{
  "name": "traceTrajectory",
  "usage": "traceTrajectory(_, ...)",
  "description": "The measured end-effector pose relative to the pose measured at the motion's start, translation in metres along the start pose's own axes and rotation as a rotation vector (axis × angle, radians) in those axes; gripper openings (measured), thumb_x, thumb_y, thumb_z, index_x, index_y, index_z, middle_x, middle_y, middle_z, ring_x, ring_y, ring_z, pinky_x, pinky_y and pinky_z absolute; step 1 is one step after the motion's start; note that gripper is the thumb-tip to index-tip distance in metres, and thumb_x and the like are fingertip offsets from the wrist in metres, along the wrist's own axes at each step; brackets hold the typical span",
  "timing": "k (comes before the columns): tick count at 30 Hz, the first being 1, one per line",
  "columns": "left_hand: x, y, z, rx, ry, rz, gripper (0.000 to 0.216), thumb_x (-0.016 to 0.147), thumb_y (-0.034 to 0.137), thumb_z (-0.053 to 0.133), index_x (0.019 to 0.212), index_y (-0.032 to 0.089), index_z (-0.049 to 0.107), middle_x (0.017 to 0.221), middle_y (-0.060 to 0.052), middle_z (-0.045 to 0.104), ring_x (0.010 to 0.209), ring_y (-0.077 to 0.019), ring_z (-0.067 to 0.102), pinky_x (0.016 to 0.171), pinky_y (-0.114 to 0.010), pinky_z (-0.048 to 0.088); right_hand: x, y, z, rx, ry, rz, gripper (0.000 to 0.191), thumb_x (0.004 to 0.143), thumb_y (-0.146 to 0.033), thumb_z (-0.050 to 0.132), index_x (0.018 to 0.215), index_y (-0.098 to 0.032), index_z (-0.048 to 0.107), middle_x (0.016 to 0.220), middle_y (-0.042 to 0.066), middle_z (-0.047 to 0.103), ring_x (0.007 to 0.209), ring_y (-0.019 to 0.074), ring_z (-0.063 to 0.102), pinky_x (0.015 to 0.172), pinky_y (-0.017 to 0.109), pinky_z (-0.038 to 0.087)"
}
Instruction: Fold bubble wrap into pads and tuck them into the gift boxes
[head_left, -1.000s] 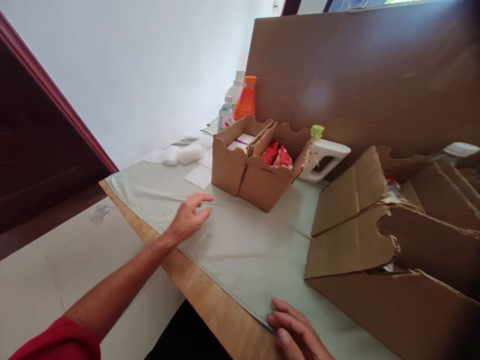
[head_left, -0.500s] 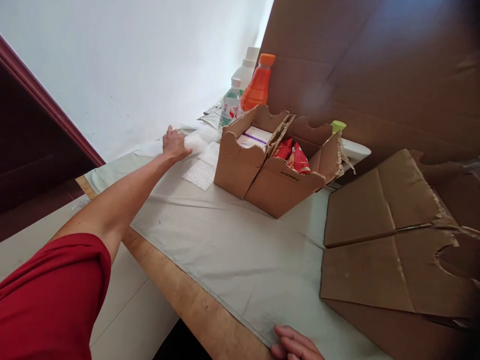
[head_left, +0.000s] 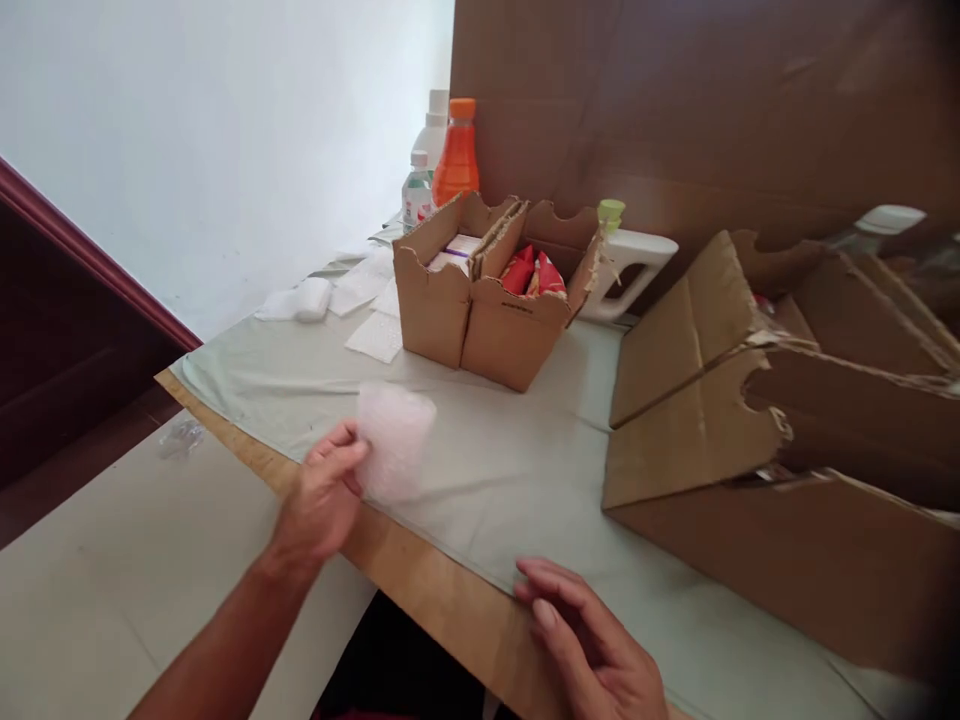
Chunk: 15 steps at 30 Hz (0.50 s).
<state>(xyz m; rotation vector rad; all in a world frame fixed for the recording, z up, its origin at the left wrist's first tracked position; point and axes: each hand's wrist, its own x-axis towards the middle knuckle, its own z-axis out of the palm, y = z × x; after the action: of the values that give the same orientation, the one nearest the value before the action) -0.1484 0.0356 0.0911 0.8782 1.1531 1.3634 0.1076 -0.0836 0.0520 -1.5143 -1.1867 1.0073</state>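
Note:
My left hand (head_left: 322,490) pinches the left edge of a small bubble wrap sheet (head_left: 396,440), held up over the near side of the cloth-covered table (head_left: 495,450). The sheet is slightly blurred. At the table's front edge, my right hand (head_left: 589,640) is empty, its thumb and fingers apart and half curled. More bubble wrap pieces (head_left: 375,337) lie flat farther back, left of the cardboard bins. Beside them is a white rolled piece (head_left: 311,298).
Two cardboard bins (head_left: 510,345) hold white boxes and red packets (head_left: 534,272). Behind them stand an orange bottle (head_left: 457,160), a clear bottle (head_left: 417,190) and a white jug (head_left: 637,265). Larger cardboard bins (head_left: 682,430) stand at right. A wall (head_left: 225,150) rises at left.
My left hand has drawn back from the bubble wrap pieces toward me, bringing one sheet with it. My right hand has come further into view. The view has shifted.

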Motion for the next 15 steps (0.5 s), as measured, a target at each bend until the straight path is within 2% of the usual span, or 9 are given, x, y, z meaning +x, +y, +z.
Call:
traceTrajectory(2, -0.029, -0.017, 0.022, -0.195, -0.145, -0.261, 0.028, 0.073, 0.040, 0.074, 0.089, 0.018, 0.067, 0.086, -0.006, 0.075, 0.085, -0.0256, 0.072, 0.078, -0.037, 0.055, -0.005, -0.003, -0.004, 0.030, -0.001, 0.037, 0.029, 0.094, -0.046, 0.067, 0.114, -0.028, 0.076, 0.109, 0.008, 0.078, 0.101, 0.0239, 0.075, 0.090, 0.032, 0.062)
traceTrajectory(4, -0.048, -0.029, 0.045, -0.271, -0.216, -0.388, 0.028, 0.074, 0.039, 0.076, 0.090, 0.018, 0.070, 0.095, -0.008, 0.077, 0.088, -0.0260, 0.072, 0.080, -0.037, 0.055, -0.011, -0.007, -0.010, 0.060, 0.012, 0.056, 0.034, 0.095, -0.047, 0.065, 0.123, -0.028, 0.071, 0.118, 0.009, 0.076, 0.107, 0.0237, 0.073, 0.090, 0.032, 0.061)
traceTrajectory(6, -0.061, -0.038, 0.067, -0.307, -0.279, -0.454, 0.025, 0.077, 0.039, 0.076, 0.090, 0.018, 0.071, 0.102, -0.007, 0.077, 0.092, -0.0258, 0.071, 0.083, -0.036, 0.054, -0.016, -0.010, -0.018, 0.083, 0.012, 0.026, 0.041, 0.095, -0.050, 0.064, 0.129, -0.027, 0.068, 0.127, 0.011, 0.073, 0.110, 0.0242, 0.071, 0.090, 0.033, 0.061)
traceTrajectory(10, -0.087, -0.056, 0.104, -0.312, -0.467, -0.562, 0.021, 0.084, 0.037, 0.073, 0.089, 0.017, 0.072, 0.100, -0.008, 0.077, 0.096, -0.0260, 0.070, 0.078, -0.032, 0.053, -0.027, -0.011, -0.033, 0.168, 0.043, -0.041, 0.057, 0.093, -0.057, 0.064, 0.138, -0.022, 0.061, 0.137, 0.015, 0.067, 0.114, 0.0264, 0.069, 0.098, 0.039, 0.058)
traceTrajectory(13, -0.106, -0.066, 0.119, -0.266, -0.549, -0.610, 0.025, 0.088, 0.039, 0.072, 0.099, 0.017, 0.073, 0.107, -0.009, 0.077, 0.104, -0.0279, 0.069, 0.080, -0.032, 0.053, -0.035, -0.007, -0.040, 0.221, 0.117, -0.016, 0.056, 0.090, -0.056, 0.069, 0.134, -0.021, 0.063, 0.129, 0.013, 0.072, 0.115, 0.0277, 0.070, 0.098, 0.039, 0.057)
traceTrajectory(15, -0.113, -0.069, 0.121, -0.225, -0.542, -0.580, 0.037, 0.091, 0.047, 0.071, 0.114, 0.018, 0.072, 0.119, -0.010, 0.074, 0.117, -0.0310, 0.066, 0.092, -0.036, 0.052, -0.039, -0.003, -0.044, 0.205, 0.249, -0.008, 0.048, 0.088, -0.052, 0.072, 0.125, -0.022, 0.067, 0.118, 0.010, 0.076, 0.107, 0.0261, 0.072, 0.092, 0.037, 0.058)
